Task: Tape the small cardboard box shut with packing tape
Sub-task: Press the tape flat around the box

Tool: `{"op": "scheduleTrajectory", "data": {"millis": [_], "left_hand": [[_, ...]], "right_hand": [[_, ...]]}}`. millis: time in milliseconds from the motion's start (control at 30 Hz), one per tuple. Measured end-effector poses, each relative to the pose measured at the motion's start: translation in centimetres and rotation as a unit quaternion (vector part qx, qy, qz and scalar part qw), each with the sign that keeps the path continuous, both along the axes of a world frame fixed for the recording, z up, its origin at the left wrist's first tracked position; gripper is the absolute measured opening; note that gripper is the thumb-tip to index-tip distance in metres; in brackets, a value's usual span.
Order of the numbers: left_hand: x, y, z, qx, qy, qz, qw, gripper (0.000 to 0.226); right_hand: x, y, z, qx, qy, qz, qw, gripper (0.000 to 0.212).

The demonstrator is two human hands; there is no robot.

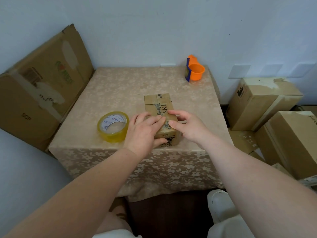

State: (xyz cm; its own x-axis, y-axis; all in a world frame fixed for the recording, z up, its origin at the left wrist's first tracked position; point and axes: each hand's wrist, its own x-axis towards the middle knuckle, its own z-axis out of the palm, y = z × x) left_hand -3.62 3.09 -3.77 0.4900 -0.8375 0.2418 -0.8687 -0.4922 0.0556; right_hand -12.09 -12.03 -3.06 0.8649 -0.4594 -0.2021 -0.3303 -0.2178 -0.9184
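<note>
The small cardboard box (158, 103) lies on the table, its flaps down, with black printing and old tape on top. My left hand (144, 130) grips its near left end, fingers flat on the top and thumb against the near face. Over the near right part of the top, my right hand (186, 125) rests with thumb and fingers touching the box along its middle seam. A roll of clear yellowish packing tape (113, 126) lies flat on the table just left of my left hand, untouched.
The table carries a beige flowered cloth (120, 86). An orange tape dispenser (194, 69) stands at the far right corner. A big cardboard box (39, 88) leans at the left. Several cardboard boxes (262, 100) are stacked on the floor at the right.
</note>
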Motion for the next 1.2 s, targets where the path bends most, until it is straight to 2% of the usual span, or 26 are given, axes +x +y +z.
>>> {"op": "scheduleTrajectory", "data": {"millis": [133, 300, 433, 533, 633, 700, 833, 1033, 1200], "left_hand": [[0.8, 0.2, 0.9, 0.046, 0.039, -0.005, 0.998, 0.078], [0.8, 0.3, 0.4, -0.044, 0.13, 0.014, 0.991, 0.066], [0.2, 0.4, -1.4, -0.098, 0.097, 0.009, 0.99, 0.062], [0.5, 0.6, -1.7, -0.081, 0.051, -0.006, 0.995, 0.059], [0.6, 0.9, -1.3, -0.053, 0.067, -0.013, 0.996, 0.062], [0.8, 0.9, -1.4, -0.037, 0.073, -0.014, 0.997, 0.067], [1.3, 1.1, -1.3, -0.004, 0.081, -0.024, 0.996, 0.078], [1.6, 1.1, -1.1, 0.029, 0.066, -0.026, 0.997, 0.087], [1.4, 0.9, -1.0, 0.033, 0.07, -0.019, 0.997, 0.089]], "right_hand": [[0.0, 0.1, 0.1, -0.016, -0.001, 0.003, 1.0, 0.039], [-0.2, 0.2, -0.4, -0.023, -0.01, 0.007, 1.0, 0.038], [-0.4, 0.5, -1.3, -0.076, -0.009, 0.024, 0.997, 0.038], [-0.3, 0.8, -2.0, -0.126, -0.001, 0.033, 0.991, 0.038], [-0.5, 0.9, -2.5, -0.155, 0.007, 0.043, 0.987, 0.041], [-0.7, 0.7, -2.6, -0.184, 0.012, 0.067, 0.981, 0.052], [-0.7, 0.1, -2.3, -0.28, 0.037, 0.109, 0.953, 0.08], [-0.5, 0.2, -0.4, -0.42, 0.079, 0.133, 0.894, 0.075], [0.0, 0.1, -0.3, -0.492, 0.123, 0.152, 0.848, 0.082]]}}
